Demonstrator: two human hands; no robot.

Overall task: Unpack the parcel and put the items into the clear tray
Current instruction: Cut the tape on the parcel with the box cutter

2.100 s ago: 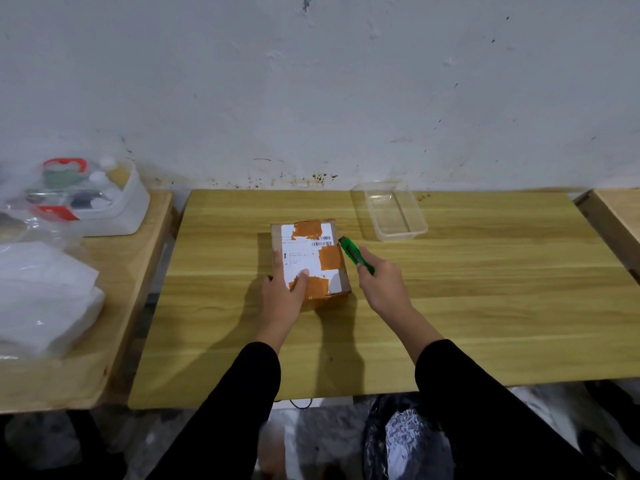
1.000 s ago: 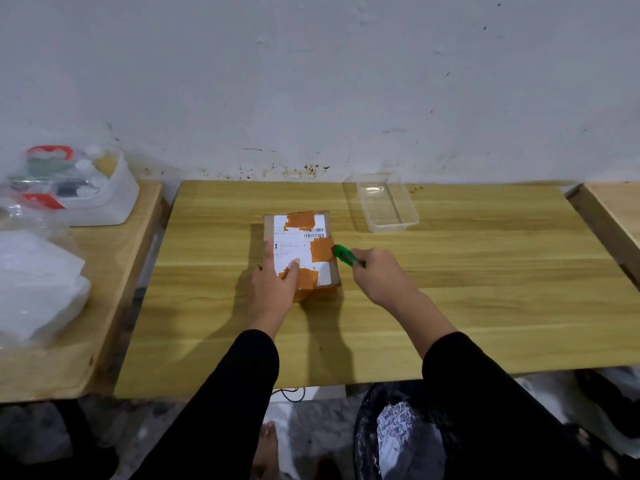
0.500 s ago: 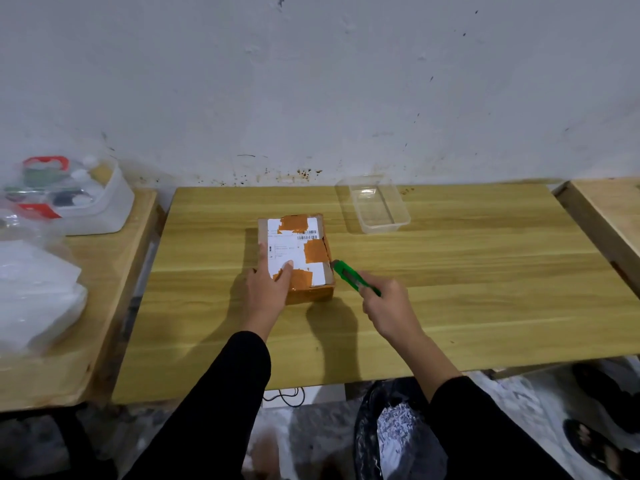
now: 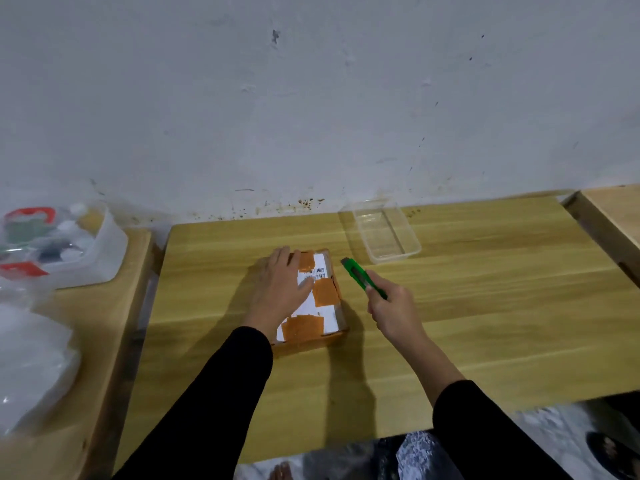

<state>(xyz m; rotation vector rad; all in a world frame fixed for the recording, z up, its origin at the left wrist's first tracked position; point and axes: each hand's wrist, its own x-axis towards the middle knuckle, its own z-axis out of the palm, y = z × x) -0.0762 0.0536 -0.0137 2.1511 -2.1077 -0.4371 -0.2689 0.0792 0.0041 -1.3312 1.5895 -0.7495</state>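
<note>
A brown cardboard parcel with a white label and orange tape patches lies on the wooden table. My left hand rests flat on the parcel's top, fingers reaching its far left edge. My right hand grips a green utility knife just right of the parcel, its tip pointing away toward the box's far right corner. The clear tray stands empty at the back of the table, right of the parcel.
A second wooden table on the left carries a white bin of small items and clear plastic bags. Another wooden surface abuts the right side. A wall runs behind the tables.
My left hand slid forward from the parcel's near end over its top. My right hand drew the knife along the parcel's right side toward me, then moved it back to the far end.
</note>
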